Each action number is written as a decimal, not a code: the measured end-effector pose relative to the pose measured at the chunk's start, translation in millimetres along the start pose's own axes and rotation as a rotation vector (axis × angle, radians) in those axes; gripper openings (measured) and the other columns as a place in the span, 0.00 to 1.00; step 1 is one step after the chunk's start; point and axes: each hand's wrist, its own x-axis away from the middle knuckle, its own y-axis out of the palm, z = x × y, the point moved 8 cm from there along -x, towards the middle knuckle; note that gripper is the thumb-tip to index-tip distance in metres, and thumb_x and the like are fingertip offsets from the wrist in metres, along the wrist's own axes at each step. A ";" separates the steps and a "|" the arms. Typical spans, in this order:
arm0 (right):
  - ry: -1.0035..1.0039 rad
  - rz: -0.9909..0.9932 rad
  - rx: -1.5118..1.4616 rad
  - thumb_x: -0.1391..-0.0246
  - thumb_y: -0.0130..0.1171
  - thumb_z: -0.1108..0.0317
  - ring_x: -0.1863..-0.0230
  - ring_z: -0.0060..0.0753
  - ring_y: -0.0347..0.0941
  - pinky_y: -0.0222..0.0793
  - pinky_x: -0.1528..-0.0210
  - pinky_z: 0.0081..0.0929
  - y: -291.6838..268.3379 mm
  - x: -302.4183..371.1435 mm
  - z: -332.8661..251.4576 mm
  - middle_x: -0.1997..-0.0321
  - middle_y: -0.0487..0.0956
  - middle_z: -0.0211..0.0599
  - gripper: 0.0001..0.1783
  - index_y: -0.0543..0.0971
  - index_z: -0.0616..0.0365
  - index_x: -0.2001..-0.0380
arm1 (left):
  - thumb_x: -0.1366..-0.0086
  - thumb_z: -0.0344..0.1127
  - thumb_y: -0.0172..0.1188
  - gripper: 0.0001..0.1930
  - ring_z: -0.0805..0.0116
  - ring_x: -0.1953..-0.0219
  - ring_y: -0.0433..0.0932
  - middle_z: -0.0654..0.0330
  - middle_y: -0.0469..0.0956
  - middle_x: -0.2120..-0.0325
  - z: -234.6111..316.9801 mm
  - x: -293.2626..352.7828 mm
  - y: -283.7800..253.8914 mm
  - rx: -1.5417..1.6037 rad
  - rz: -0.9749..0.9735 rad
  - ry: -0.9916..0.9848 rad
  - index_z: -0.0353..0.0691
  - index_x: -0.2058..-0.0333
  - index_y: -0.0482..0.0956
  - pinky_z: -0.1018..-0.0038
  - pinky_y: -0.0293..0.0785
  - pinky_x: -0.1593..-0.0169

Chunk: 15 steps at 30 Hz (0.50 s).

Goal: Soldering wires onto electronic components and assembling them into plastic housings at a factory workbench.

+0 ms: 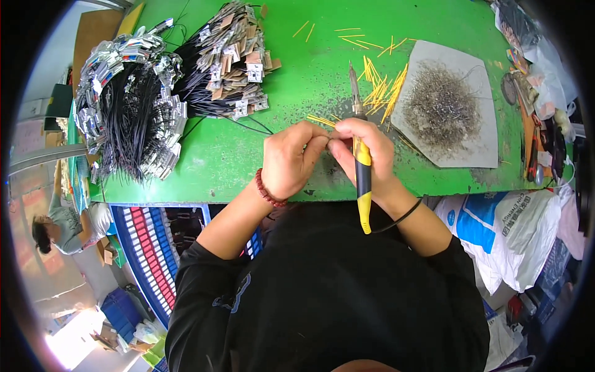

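A: What is the right hand (375,142) holding?

B: A soldering iron (364,177) with a yellow-and-black handle. The forefinger crosses over it, and the thumb and forefinger close in toward the other hand.

A: Which way does the iron point?

B: Its metal tip points away from the person, over the green table (217,170); the handle's butt reaches past the near edge, where a black cord (406,217) bends by the right forearm.

A: And the left hand (288,158)?

B: Thumb and forefinger are pressed together, just beside the right fingertips. I cannot tell what is pinched there; it is too small and partly hidden. A red beaded bracelet (266,191) circles that wrist.

A: What lies around them?

B: Thin yellow strips (375,80) are scattered beyond the hands. To the right, a grey board (486,152) carries a dark heap of clippings (443,102). At far left sit two bundles of black cables (130,124), one silver-ended, the other ending in brown and white pieces.
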 end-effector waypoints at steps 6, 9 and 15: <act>0.337 0.026 -0.158 0.49 0.63 0.81 0.67 0.18 0.74 0.69 0.64 0.18 -18.1 12.4 23.2 0.69 0.79 0.32 0.22 0.69 0.60 0.52 | 0.38 0.24 0.59 0.06 0.77 0.71 0.78 0.59 0.83 0.72 -23.3 4.5 19.4 0.481 -0.184 -0.378 0.31 0.62 0.80 0.78 0.75 0.66; 0.328 0.001 -0.149 0.49 0.64 0.82 0.66 0.19 0.75 0.71 0.63 0.19 -17.0 14.7 21.7 0.68 0.79 0.33 0.23 0.69 0.59 0.51 | 0.38 0.25 0.59 0.06 0.76 0.73 0.78 0.58 0.82 0.74 -32.0 6.2 22.4 0.504 -0.233 -0.427 0.31 0.64 0.81 0.77 0.74 0.67; -0.013 -0.091 0.188 0.57 0.66 0.82 0.68 0.31 0.78 0.73 0.64 0.25 -18.2 -5.8 2.3 0.67 0.79 0.37 0.25 0.74 0.55 0.53 | 0.41 0.28 0.60 0.06 0.72 0.75 0.79 0.56 0.82 0.75 -30.3 -0.7 21.9 0.300 -0.236 -0.334 0.34 0.65 0.82 0.75 0.74 0.68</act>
